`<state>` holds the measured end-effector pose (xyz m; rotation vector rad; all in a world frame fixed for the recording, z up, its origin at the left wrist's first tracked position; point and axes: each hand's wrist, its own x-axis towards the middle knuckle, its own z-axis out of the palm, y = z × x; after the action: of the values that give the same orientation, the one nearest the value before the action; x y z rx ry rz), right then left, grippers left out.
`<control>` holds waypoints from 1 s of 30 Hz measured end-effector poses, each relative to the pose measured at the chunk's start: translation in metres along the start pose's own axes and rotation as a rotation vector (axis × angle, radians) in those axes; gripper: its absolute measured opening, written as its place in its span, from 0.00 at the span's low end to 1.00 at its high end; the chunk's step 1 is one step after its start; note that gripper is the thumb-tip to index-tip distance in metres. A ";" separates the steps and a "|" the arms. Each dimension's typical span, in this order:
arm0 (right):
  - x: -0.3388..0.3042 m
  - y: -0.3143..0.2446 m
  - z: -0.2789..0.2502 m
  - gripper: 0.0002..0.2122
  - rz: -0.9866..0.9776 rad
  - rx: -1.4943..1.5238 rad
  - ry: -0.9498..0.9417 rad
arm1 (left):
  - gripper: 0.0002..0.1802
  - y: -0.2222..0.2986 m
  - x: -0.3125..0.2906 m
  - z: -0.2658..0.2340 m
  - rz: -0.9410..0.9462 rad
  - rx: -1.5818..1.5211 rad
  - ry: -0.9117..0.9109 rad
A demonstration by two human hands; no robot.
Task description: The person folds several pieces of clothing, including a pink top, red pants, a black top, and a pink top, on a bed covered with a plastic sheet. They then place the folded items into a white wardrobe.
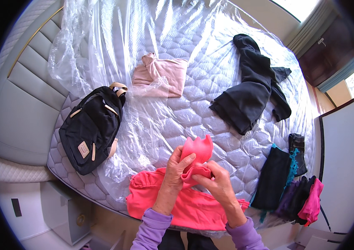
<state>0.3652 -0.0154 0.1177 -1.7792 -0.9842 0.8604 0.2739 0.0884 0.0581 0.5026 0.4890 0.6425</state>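
Head view: left hand point(176, 168) and right hand point(215, 182) close together above the near edge of the bed point(210, 104), both pinching a folded corner of the coral-pink garment point(193, 204). Garment's body spread flat below the wrists, one flap standing up between the fingers. Black backpack point(91, 133) well left; black clothing point(250, 93) far right.

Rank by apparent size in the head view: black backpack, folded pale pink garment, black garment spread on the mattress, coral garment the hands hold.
1. Coral garment, though it lies nearest the camera.
2. Black garment and black backpack: too alike to rank.
3. Pale pink garment, smallest, and farther off.
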 end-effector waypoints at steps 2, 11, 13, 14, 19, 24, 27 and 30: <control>-0.006 -0.017 -0.008 0.08 0.033 0.089 -0.090 | 0.13 0.002 -0.001 -0.005 0.075 0.049 0.078; 0.021 -0.059 -0.031 0.11 -0.447 0.078 -0.079 | 0.19 0.029 -0.026 0.024 -0.083 0.035 -0.015; 0.035 -0.056 -0.034 0.10 -0.435 -0.100 0.092 | 0.20 0.024 -0.026 0.018 -0.085 -0.123 -0.101; 0.040 -0.053 -0.033 0.10 -0.455 -0.129 0.124 | 0.20 0.026 -0.028 0.019 -0.072 -0.057 -0.132; 0.053 -0.046 -0.031 0.09 -0.404 -0.030 0.053 | 0.20 0.043 -0.037 0.024 -0.094 0.065 -0.170; 0.034 -0.044 -0.039 0.11 -0.208 0.251 -0.058 | 0.18 0.046 -0.048 0.019 -0.104 0.232 -0.254; 0.023 -0.045 -0.043 0.13 -0.284 0.278 0.025 | 0.15 0.054 -0.051 -0.037 0.071 0.329 -0.080; 0.020 -0.050 -0.048 0.15 -0.324 0.298 0.048 | 0.14 0.071 -0.058 -0.108 0.179 1.051 0.180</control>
<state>0.4021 -0.0018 0.1784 -1.3380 -1.0199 0.7128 0.1409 0.1298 0.0316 1.5003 0.9578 0.5669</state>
